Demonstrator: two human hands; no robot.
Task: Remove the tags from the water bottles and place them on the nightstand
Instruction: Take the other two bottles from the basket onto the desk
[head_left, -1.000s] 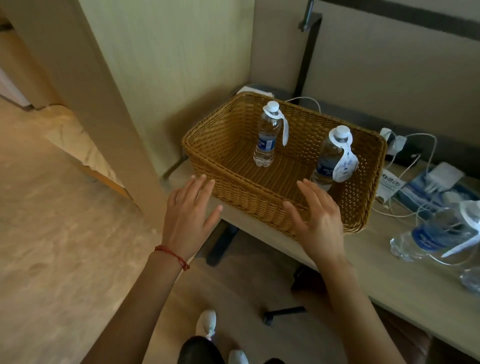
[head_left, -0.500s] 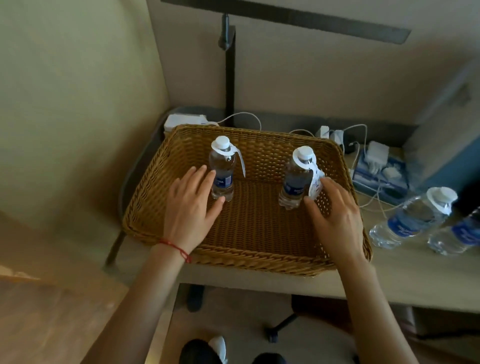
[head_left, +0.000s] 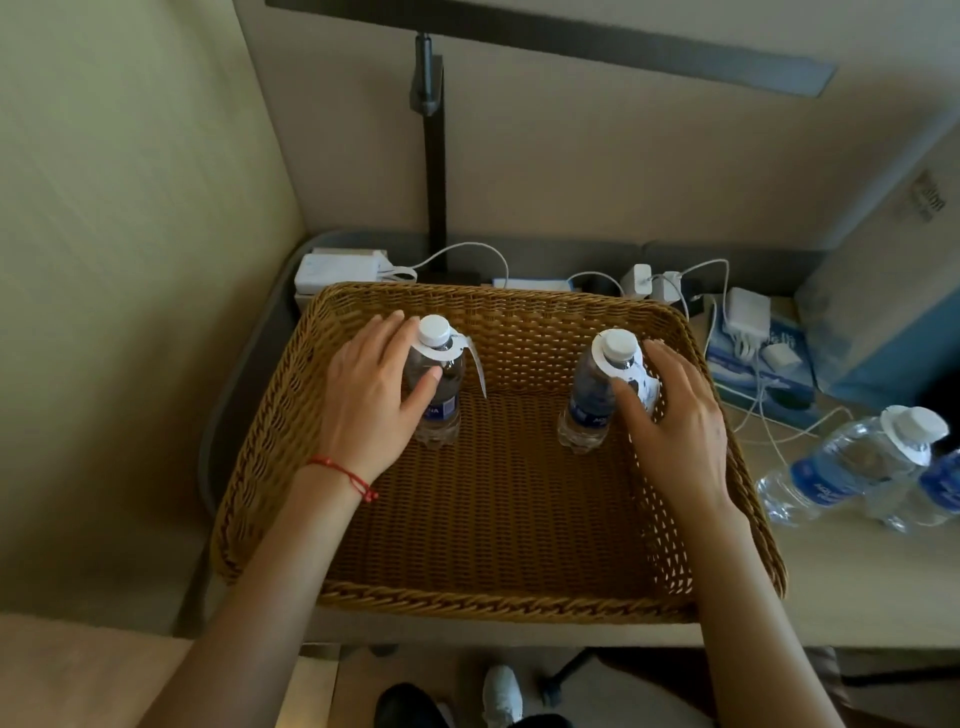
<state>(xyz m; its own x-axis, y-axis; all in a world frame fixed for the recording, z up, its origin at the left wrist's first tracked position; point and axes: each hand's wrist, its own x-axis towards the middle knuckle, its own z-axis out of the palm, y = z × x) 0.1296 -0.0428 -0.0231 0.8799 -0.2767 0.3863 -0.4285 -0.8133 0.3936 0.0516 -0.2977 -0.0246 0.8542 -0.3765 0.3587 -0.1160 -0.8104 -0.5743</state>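
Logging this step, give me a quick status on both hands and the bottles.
Left hand grips left bottle; right hand closing on right bottle. Both tags on, bottles upright in basket. Nothing in the way.

Little can be read. The blue label of the left bottle (head_left: 435, 395) in the basket shows the letters "NA". The right bottle (head_left: 589, 405) shows "AQ" on its blue label. A bottle lying on the desk (head_left: 831, 478) has white lettering too blurred to read.
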